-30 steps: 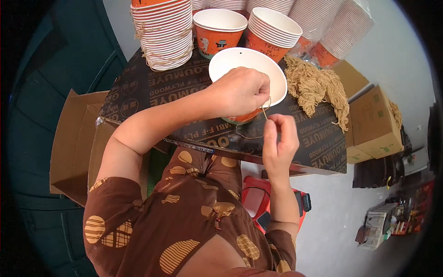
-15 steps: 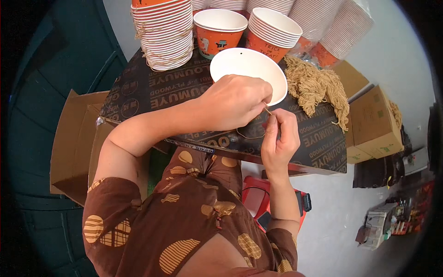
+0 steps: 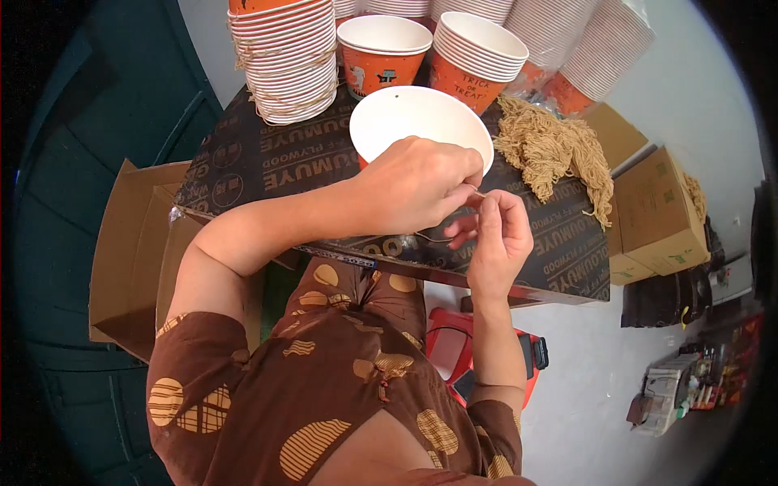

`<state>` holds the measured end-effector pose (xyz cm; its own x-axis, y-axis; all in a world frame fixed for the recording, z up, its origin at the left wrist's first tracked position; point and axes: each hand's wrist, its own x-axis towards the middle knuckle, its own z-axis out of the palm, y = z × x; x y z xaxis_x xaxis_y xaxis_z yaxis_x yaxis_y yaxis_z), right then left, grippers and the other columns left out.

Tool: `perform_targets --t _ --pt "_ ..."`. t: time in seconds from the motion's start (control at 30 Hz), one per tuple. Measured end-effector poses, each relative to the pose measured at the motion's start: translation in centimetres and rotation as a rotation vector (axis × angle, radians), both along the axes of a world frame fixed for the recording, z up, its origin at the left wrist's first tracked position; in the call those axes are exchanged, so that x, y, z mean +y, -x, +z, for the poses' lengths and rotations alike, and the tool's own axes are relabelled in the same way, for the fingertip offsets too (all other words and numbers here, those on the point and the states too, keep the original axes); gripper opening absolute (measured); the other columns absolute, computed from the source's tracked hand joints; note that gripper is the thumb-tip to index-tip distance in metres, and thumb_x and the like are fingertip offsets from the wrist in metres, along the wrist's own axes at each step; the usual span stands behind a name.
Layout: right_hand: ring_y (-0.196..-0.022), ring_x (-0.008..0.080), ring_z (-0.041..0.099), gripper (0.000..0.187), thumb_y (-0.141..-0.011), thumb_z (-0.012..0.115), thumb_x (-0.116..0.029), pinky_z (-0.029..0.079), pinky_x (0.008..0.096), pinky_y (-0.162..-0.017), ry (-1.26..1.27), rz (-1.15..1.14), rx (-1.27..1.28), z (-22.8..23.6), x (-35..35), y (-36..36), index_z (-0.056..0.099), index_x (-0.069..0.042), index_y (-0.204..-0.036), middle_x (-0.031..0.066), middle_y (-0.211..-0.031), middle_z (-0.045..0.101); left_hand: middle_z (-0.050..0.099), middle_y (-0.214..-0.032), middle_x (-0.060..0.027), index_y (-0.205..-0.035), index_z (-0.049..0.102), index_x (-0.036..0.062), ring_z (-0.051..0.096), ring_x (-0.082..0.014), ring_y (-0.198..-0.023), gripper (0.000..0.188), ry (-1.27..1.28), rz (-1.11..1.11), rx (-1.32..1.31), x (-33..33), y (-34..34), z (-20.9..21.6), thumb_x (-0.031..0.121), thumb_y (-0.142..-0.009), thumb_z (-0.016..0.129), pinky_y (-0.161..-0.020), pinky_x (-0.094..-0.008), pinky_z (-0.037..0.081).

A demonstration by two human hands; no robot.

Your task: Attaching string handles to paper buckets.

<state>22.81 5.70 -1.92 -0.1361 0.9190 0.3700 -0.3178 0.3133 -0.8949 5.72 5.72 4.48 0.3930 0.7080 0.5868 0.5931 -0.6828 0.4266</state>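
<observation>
An orange paper bucket (image 3: 405, 117) with a white inside tilts toward me on the black board-topped table, a small punched hole showing near its far rim. My left hand (image 3: 421, 182) reaches across its near side, fingers pinched on a thin tan string (image 3: 480, 193). Thumb and forefinger of my right hand (image 3: 498, 243) pinch that string just to the right, the other fingers loosely curled. A loose length of string hangs below my left hand. The near rim, and where the string meets it, are hidden behind my left hand.
A tall stack of buckets with string handles (image 3: 290, 69) stands at the back left. Beside it are two shorter bucket stacks (image 3: 478, 61) and plastic-wrapped ones behind. A heap of tan strings (image 3: 555, 150) lies right. Cardboard boxes (image 3: 660, 215) flank the table (image 3: 279, 162).
The bucket has shifted a little left and turned. My right hand has risen slightly and rolled, its lower fingers now extending toward the left hand. Both still pinch the string.
</observation>
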Motion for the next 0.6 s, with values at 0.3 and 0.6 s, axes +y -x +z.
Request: perform_targets --t 0.3,0.6 --pt "-0.047 0.0088 0.055 0.018 -0.107 0.049 -0.019 0.038 0.0193 -0.038 0.138 0.15 0.072 0.7 0.3 -0.3 0.055 -0.003 -0.102 0.0087 -0.084 0.068 0.069 -0.076 -0.015 -0.085 0.066 0.0 0.068 -0.0314 -0.068 0.007 0.051 0.012 0.01 0.3 -0.5 0.6 0.007 -0.084 0.066 -0.061 -0.0388 0.053" --pt "-0.04 0.0046 0.035 0.014 -0.106 0.049 -0.021 0.026 0.019 -0.036 0.168 0.192 0.119 0.6 0.6 -0.4 0.054 -0.008 -0.101 0.0029 -0.067 0.057 0.07 -0.083 -0.0155 -0.092 0.067 -0.0014 0.07 -0.0271 -0.07 0.01 0.079 0.007 0.027 0.6 0.2 0.3 0.007 -0.087 0.066 -0.063 -0.0339 0.054"
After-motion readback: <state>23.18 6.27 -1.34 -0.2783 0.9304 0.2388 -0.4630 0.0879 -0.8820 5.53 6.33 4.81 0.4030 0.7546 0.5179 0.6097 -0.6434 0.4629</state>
